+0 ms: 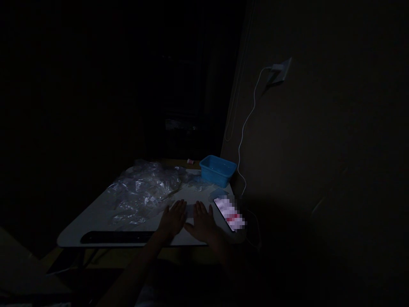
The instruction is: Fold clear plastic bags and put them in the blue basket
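My left hand (pixel 173 219) lies flat near the front of a white table (pixel 76 228), fingers stretched forward. Beside it, my right hand (pixel 202 221) is also flat, its thumb out toward the left hand. Between the two hands shows a small pale, see-through piece (pixel 190 211), perhaps plastic film; its kind is hard to make out in the dark. A lit phone (pixel 228 211) lies just right of my right hand. Left of my left hand spreads a heap of crumpled clear plastic bags (pixel 145 187).
A blue plastic basket (pixel 217 170) stands at the table's back right corner. Behind the table sits a small pinkish object (pixel 190 161). A white cable (pixel 246 121) hangs from a wall socket (pixel 279 71) on the right. A dark strip (pixel 116 237) runs along the front edge.
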A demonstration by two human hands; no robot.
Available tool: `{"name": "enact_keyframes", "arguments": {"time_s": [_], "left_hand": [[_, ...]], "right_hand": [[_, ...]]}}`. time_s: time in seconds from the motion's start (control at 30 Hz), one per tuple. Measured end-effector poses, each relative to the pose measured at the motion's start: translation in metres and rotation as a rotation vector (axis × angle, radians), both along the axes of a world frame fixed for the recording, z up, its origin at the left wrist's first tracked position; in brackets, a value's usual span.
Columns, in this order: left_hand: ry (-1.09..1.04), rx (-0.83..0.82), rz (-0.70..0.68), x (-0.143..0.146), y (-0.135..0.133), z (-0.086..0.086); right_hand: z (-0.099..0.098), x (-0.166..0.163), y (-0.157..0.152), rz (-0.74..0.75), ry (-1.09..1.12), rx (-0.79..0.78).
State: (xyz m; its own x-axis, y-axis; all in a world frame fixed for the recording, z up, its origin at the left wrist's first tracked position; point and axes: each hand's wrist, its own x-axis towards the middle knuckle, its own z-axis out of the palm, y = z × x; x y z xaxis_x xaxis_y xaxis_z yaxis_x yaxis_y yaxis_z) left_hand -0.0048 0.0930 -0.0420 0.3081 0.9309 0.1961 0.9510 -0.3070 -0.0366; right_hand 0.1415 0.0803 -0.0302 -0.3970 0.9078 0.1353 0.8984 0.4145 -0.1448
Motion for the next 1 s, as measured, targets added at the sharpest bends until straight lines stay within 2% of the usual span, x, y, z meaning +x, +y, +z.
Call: {"name": "enact_keyframes", "arguments": {"time_s": [0.37,0.47,0.6,0.8,1.0], "left_hand": [[-0.09,0.103,0.043,-0.006,0.0,-0.002],[-0.114,0.127,-0.003,-0.005,0.0,0.001],[-0.067,0.053,-0.112,0.01,-0.001,0.006],[-0.008,-0.074,-0.157,0.029,-0.001,0.003],[-0.027,-0.159,-0.108,0.029,0.002,0.003]], "right_hand": [[-0.005,0.001,0.002,0.008,0.022,0.017],[-0.006,0.001,0.002,0.013,0.023,0.013],[-0.004,0.0,0.001,0.021,-0.002,0.011],[-0.002,0.001,0.001,0.062,-0.01,0.041],[-0.001,0.0,0.002,0.039,0.003,0.017]]}}
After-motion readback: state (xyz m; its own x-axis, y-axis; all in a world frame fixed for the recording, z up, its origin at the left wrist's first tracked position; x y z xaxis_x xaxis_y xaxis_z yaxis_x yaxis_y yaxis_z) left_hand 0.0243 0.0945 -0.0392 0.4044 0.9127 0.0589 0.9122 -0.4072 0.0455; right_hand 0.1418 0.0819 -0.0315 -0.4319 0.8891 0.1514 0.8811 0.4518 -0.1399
